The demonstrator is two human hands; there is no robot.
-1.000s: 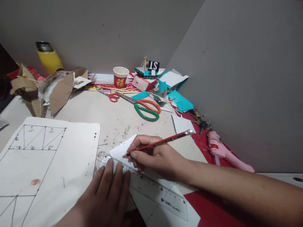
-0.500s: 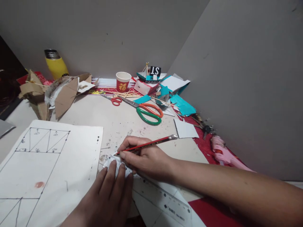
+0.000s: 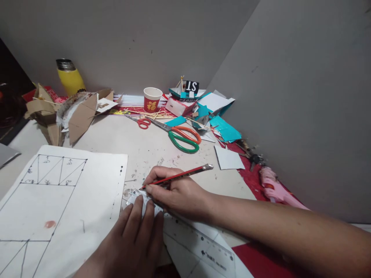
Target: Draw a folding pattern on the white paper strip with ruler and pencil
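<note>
My right hand (image 3: 179, 195) is closed round a red and black pencil (image 3: 185, 174), its tip low at the upper end of a clear ruler (image 3: 211, 253). My left hand (image 3: 139, 227) lies with its fingers a little spread on the ruler, pressing it flat. Beneath the ruler is a white sheet (image 3: 182, 256) with thin pencil lines. At the left lies a larger white paper (image 3: 98, 189) with a black line drawing of rectangles and triangles. My fingers hide part of the ruler.
Big scissors (image 3: 185, 139) with orange and green handles and small red scissors (image 3: 143, 122) lie ahead. Behind stand a paper cup (image 3: 152, 100), yellow bottle (image 3: 71, 79) and cardboard pieces (image 3: 82, 117). Teal scraps (image 3: 226, 128), a white piece (image 3: 228, 158) and a pink glue gun (image 3: 275, 185) are at right.
The pencil's rear end has tipped slightly to the left in my right hand. The view has shifted a little, and my left hand stays on the ruler.
</note>
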